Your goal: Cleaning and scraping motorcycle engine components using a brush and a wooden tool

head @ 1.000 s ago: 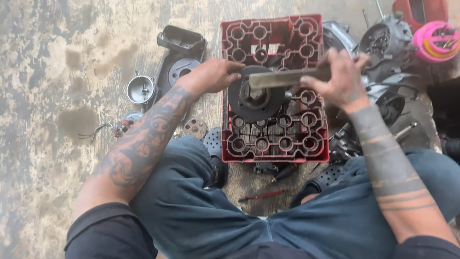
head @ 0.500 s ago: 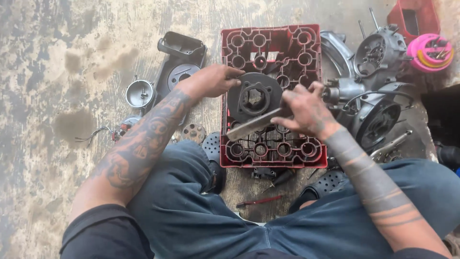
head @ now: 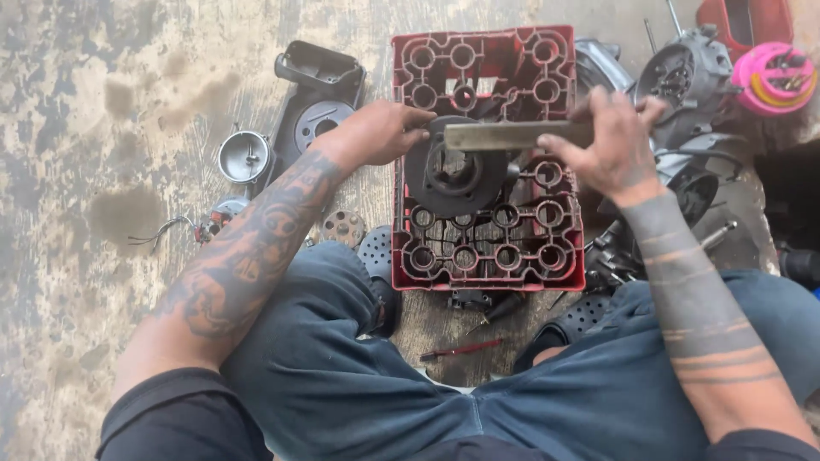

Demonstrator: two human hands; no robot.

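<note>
Left hand [head: 380, 132]: fingers curled onto the left edge of the round dark engine part [head: 453, 175], steadying it.
Right hand [head: 611, 141]: fingers wrapped tight round one end of a flat metal bar [head: 512, 134]; bar lies level, across the top of the round part, other end near the left hand's fingertips.
Round part: sits flat on an upturned red crate [head: 487, 248], about mid-crate, slightly left.
Crate: on the stained concrete floor [head: 102, 171], between the person's knees.
Left of crate: black plastic cover [head: 316, 102], small silver round housing [head: 243, 156], a small toothed disc [head: 343, 228] w/ wires nearby.
Right of crate: engine casings [head: 683, 77], pink round item [head: 773, 77] at top corner.
Below crate: red-handled tool [head: 461, 350] on floor.
</note>
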